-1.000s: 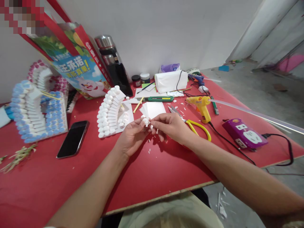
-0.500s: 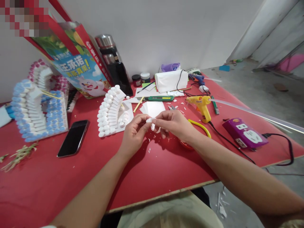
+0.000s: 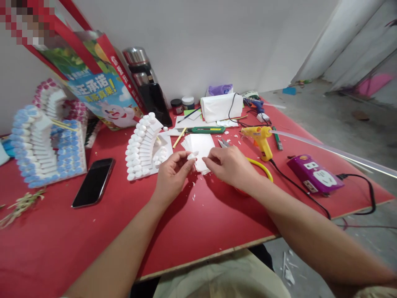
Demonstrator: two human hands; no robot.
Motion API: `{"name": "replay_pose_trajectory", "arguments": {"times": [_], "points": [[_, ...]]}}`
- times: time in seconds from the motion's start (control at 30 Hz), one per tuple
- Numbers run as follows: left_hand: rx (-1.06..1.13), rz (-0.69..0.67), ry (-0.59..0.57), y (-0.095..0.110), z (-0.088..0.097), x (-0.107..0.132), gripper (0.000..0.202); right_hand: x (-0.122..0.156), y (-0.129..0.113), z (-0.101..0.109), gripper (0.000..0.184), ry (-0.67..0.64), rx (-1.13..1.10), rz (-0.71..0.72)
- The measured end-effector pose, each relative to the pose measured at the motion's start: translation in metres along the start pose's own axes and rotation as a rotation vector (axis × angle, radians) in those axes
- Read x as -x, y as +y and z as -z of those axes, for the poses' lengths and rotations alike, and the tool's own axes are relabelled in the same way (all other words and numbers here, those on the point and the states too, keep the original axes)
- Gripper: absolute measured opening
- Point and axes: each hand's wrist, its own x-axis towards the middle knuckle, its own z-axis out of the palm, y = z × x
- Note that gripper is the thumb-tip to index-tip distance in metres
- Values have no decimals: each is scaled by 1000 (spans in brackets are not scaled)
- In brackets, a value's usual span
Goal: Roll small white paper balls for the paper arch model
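Between the thumb and fingers of my left hand [image 3: 173,171] is a small white piece [image 3: 192,155], perhaps paper or foam. My right hand [image 3: 229,164] sits a short way to its right, fingers curled and pinched; whatever they may hold is too small to make out. Under and behind the hands lies a stack of white paper cards [image 3: 201,145]. Scissors with red and yellow handles [image 3: 262,167] are partly covered by my right hand. To the left stands a curved white model [image 3: 142,149] built of stacked strips edged with rounded white pieces.
A yellow glue gun [image 3: 260,138], a purple power socket [image 3: 314,174] and its cable are on the right. A green utility knife [image 3: 206,130] lies behind the cards. At left are a phone [image 3: 93,182], a blue-and-white model [image 3: 34,145] and a shopping bag [image 3: 99,87].
My right hand has come away from the white piece and moved slightly right, leaving it in my left hand. The view has shifted a little.
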Motion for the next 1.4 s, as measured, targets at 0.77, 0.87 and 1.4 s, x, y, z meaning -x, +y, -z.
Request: {"name": "replay_pose_trajectory", "arguments": {"times": [0.77,0.87,1.4], "points": [[161,-60,37,4,15,-4,24,36,111,48,32,161,109,-595],[164,-75,76,4,20,-7,23,33,103,46,25,283,-152,-664],[326,39,99,-2,32,-18,23,-3,9,-10,36,74,-1047,-98]]}}
